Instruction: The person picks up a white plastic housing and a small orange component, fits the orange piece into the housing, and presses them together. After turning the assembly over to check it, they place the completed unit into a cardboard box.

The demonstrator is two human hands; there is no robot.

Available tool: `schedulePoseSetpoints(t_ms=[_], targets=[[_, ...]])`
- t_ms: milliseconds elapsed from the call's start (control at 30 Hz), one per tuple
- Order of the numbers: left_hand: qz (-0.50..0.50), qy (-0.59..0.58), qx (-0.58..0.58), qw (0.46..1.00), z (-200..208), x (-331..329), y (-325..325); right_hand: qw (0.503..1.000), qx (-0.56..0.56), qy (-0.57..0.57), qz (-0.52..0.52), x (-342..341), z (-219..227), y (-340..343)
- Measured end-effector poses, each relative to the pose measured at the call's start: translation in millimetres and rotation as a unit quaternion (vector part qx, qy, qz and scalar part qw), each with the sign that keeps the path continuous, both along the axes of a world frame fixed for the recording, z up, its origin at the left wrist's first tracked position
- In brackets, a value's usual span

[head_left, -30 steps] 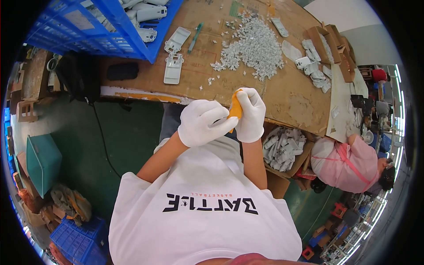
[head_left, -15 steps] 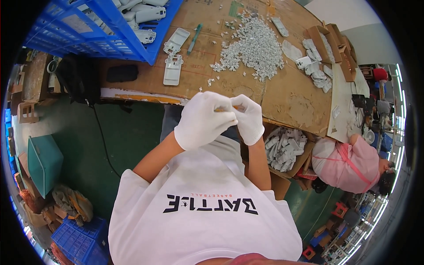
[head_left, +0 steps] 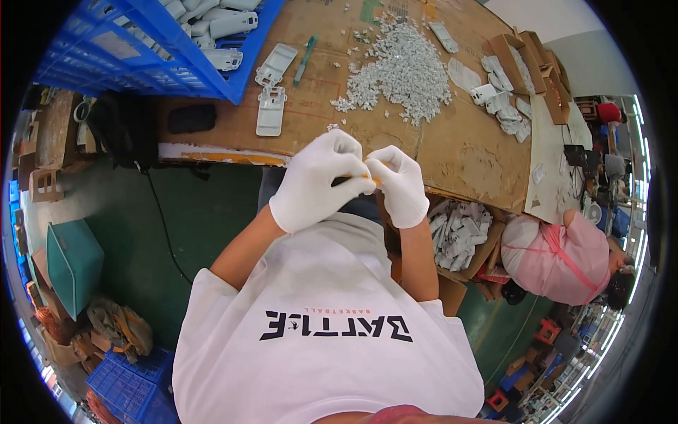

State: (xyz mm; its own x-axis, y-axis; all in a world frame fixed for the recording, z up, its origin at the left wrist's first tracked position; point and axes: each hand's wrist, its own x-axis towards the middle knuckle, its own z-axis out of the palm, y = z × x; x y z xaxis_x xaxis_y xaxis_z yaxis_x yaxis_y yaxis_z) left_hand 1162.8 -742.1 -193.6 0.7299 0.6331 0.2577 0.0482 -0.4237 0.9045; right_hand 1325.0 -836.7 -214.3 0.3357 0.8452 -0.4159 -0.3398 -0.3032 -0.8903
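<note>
Both of my hands wear white gloves and meet in front of my chest, just below the table's near edge. My left hand [head_left: 316,185] and my right hand [head_left: 401,185] pinch a small thin orange piece [head_left: 357,177] between their fingertips. Only a sliver of that piece shows; the gloves hide the rest. On the brown cardboard-covered table [head_left: 459,148] above my hands lies a heap of small grey plastic parts [head_left: 402,71].
A blue crate [head_left: 152,42] with white plastic housings stands at the table's left. Two white flat housings [head_left: 272,92] and a green pen [head_left: 305,60] lie beside it. A cardboard box of grey parts [head_left: 459,237] sits under the table. A person in pink [head_left: 561,258] crouches at right.
A second ago the orange piece stood broad and plain between my gloves. Now my fingers have closed over it and only a thin edge shows. My hands stayed in about the same place.
</note>
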Motion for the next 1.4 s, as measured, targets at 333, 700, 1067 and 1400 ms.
schedulePoseSetpoints(t_ms=[333, 700, 1067, 1400], targets=[[-0.038, -0.006, 0.114, 0.993, -4, -16, -7, 0.944, 0.083, 0.321, -0.007, 8, -23, -13], [0.03, -0.047, 0.054, 0.997, -6, -11, 0, 0.994, -0.001, -0.092, 0.051, -13, 2, -15], [-0.018, 0.034, -0.128, 0.991, -15, -1, 9, 0.974, 0.016, -0.119, 0.19, 6, 1, -13], [-0.047, 0.052, -0.257, 0.964, -39, 10, 11, 0.974, 0.093, -0.202, 0.053, -5, -8, -10]])
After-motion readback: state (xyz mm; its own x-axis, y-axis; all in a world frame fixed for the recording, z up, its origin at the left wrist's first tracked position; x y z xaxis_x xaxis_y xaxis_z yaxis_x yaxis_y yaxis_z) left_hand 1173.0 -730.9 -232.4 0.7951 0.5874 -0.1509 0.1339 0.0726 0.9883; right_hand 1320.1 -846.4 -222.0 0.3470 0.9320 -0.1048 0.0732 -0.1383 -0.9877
